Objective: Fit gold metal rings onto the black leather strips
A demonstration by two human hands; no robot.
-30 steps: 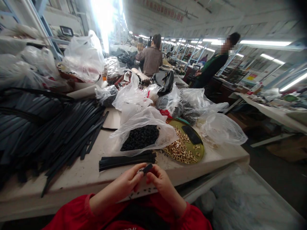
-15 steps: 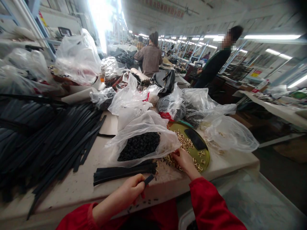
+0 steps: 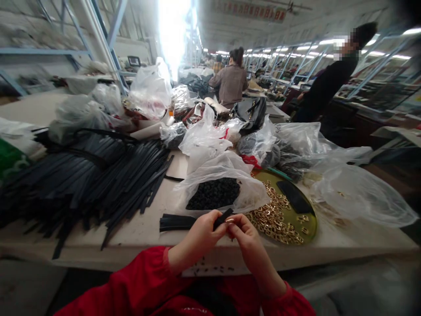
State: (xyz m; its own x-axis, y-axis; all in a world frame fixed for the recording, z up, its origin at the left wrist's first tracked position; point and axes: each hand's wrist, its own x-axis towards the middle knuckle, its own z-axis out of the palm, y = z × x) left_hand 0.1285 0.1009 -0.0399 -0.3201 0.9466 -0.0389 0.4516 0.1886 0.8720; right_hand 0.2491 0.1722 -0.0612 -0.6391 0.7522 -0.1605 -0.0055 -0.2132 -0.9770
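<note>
My left hand (image 3: 199, 237) pinches the end of a short black strap (image 3: 222, 218) just above the table's front edge. My right hand (image 3: 245, 235) meets it, fingers pinched on a small gold buckle (image 3: 230, 220) at the strap's tip. Just behind my hands lies a small stack of black straps (image 3: 176, 221). To the right is a round green tray (image 3: 311, 228) heaped with gold buckles (image 3: 272, 217). An open clear bag (image 3: 226, 175) holding small black parts (image 3: 214, 193) sits behind the stack.
A big pile of long black strips (image 3: 92, 175) fills the table's left half. Several plastic bags (image 3: 358, 193) crowd the back and right. A black rectangular object (image 3: 295, 197) lies on the tray. Two people (image 3: 231, 81) stand at benches beyond.
My right hand left the tray of buckles and came back to the strap in my left hand, now holding a gold buckle. The camera has turned left.
</note>
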